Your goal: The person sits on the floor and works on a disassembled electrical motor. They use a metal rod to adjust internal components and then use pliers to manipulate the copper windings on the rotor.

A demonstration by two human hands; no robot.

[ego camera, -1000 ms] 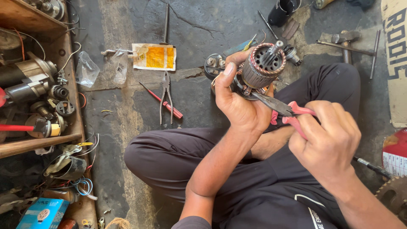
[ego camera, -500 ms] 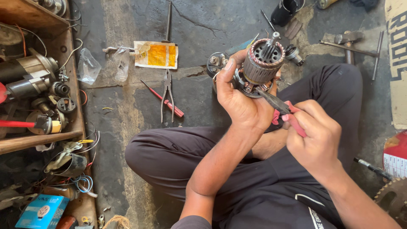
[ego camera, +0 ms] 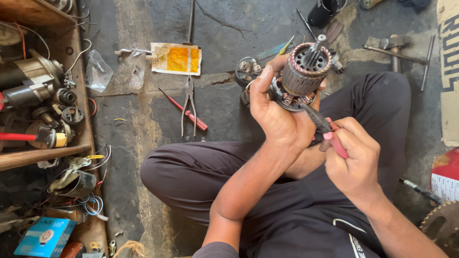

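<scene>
My left hand [ego camera: 279, 117] grips a motor armature [ego camera: 302, 72] with copper windings and a steel shaft, holding it up over my crossed legs. My right hand [ego camera: 354, 157] is closed on red-handled pliers [ego camera: 330, 131], whose dark jaws reach the lower end of the armature where the copper wires sit. I am seated on a concrete floor in dark trousers.
Long-nose pliers [ego camera: 189, 102], a red screwdriver [ego camera: 189, 112], a yellow packet [ego camera: 177, 58] and plastic bags [ego camera: 98, 71] lie on the floor to the left. A wooden shelf [ego camera: 38, 155] holds motor parts. A hammer [ego camera: 394, 48], a black cup [ego camera: 325, 12] and a gear [ego camera: 442, 229] lie to the right.
Both hands stay on the armature and the pliers. The pliers' jaws have moved in closer under the armature's lower end, and the armature has tilted slightly.
</scene>
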